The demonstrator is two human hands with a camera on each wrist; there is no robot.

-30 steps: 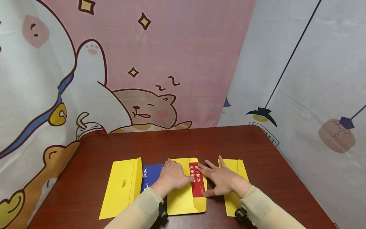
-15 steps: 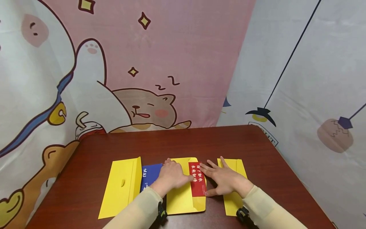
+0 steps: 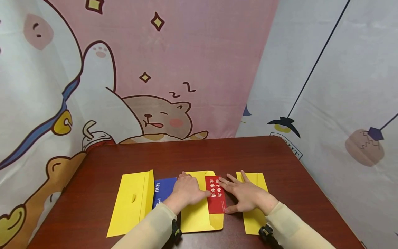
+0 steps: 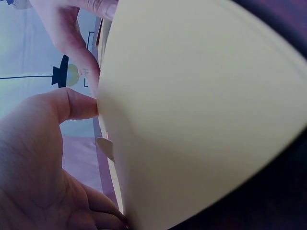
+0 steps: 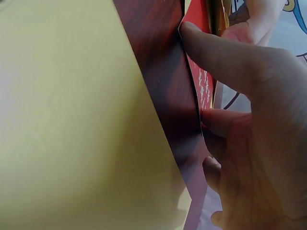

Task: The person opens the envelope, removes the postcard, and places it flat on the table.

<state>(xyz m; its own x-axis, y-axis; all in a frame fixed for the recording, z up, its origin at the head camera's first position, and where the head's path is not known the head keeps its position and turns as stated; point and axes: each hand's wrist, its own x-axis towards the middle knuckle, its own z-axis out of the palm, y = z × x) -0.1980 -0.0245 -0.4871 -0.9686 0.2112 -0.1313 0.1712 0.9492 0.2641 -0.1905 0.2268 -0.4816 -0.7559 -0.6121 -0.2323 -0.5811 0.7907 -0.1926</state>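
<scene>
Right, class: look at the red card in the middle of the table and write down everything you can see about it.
The red card is a narrow, flat rectangle, paper or thin card by its look, printed with white characters in columns. It lies lengthwise, partly tucked into the right edge of the middle yellow envelope on the dark wooden table. The right hand lies flat with its fingertips on the card's right edge and its thumb at the lower corner. The left hand presses the envelope, with its thumb against the card's left side.

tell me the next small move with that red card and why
Probably slide the red card further left into the middle yellow envelope. The right hand lies flat against the card's right edge, the left hand presses the envelope down, and most of the card is not yet inside.
</scene>
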